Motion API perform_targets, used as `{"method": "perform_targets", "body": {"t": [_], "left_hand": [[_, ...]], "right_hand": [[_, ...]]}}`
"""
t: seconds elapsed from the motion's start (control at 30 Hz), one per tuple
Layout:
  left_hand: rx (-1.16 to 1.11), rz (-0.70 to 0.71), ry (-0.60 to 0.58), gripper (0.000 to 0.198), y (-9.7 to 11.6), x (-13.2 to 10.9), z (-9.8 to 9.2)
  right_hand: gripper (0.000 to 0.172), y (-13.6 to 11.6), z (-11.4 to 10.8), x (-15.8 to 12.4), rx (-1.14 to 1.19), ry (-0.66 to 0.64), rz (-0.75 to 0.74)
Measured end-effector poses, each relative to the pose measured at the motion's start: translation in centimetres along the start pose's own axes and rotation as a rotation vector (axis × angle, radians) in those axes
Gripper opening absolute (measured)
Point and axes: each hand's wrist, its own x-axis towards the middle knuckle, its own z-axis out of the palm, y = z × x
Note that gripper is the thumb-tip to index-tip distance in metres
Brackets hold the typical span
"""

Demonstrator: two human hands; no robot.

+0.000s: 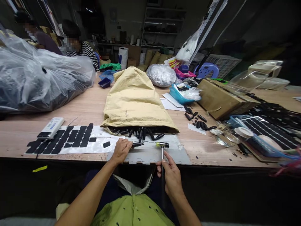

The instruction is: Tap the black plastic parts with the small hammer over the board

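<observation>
At the near edge of the table (84,108), over a grey board (172,156), my left hand (122,150) has a slim black piece (138,144) pinched firmly, its tip out to the right! My right hand (171,174) wraps the handle of a small hammer (162,150), yellow-green face towards the piece, just apart from it. Behind, a tan sack (138,100) gapes, black pieces (141,135) spilling at its mouth.

Left hand (122,150) holding black part (138,144), right hand (171,172) gripping hammer (165,145)
</observation>
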Motion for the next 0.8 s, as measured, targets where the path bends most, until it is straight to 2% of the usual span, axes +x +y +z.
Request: {"method": "perform_targets", "body": {"t": [0.13, 0.27, 0.5, 0.7, 0.8], "left_hand": [[-0.002, -0.009, 0.007, 0.045, 0.2, 0.0, -0.1], [0.025, -0.004, 0.019, 0.047, 0.2, 0.1, 0.0], [0.099, 0.075, 0.015, 0.043, -0.1, -0.1, 0.3], [0.071, 0.088, 0.001, 0.023, 0.2, -0.2, -0.2], [0.025, 0.138, 0.008, 0.02, 1.2, -1.6, -0.8]], "right_hand": [[0.095, -0.5, -0.4, -0.2, -0.001, 0.0, 0.069], [0.096, 0.2, -1.4, -0.4, -0.068, -0.002, 0.086], [0.076, 2.4, -2.8, 0.6, -0.423, -0.033, -0.048], [0.064, 1.9, -2.8, 0.3, -0.56, -0.059, -0.099], [0.062, 1.8, -2.7, 0.2, -0.584, -0.054, -0.123]]}}
